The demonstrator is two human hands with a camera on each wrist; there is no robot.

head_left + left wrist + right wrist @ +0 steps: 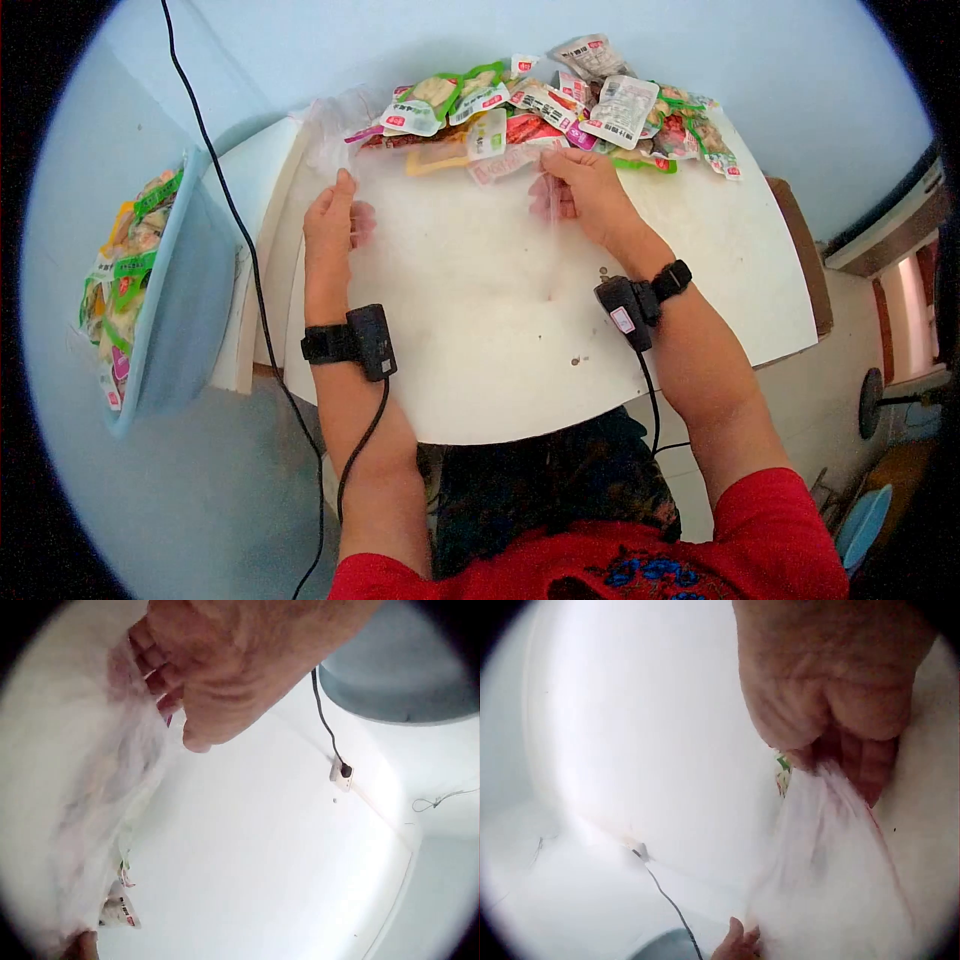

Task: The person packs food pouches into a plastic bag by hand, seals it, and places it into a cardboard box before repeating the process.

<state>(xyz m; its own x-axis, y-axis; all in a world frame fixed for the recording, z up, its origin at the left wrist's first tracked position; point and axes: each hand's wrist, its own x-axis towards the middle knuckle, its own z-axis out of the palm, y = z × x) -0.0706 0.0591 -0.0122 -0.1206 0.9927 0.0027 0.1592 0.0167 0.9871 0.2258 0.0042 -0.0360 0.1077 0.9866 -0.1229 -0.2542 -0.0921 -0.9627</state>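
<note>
A thin, see-through plastic bag (825, 855) is stretched between both hands above the white tabletop. My left hand (332, 225) grips one side of its edge, the fingers behind the film and the thumb in front. My right hand (592, 198) pinches the opposite side between thumb and curled fingers. In the right wrist view the film gathers into folds at the right fingers. Just beyond the hands lies a pile of sealed food packets (622, 110), some seen blurred through the bag. More crumpled clear film (330, 130) sits at the back left, near the left fingertips.
At the left stands a light blue basin (190, 300) with several green-edged packets (125, 270) in it. A black cable (235, 210) hangs down between basin and table. The white tabletop (470, 370) ends in a curved front edge close to the person's body, and a wall stands behind it.
</note>
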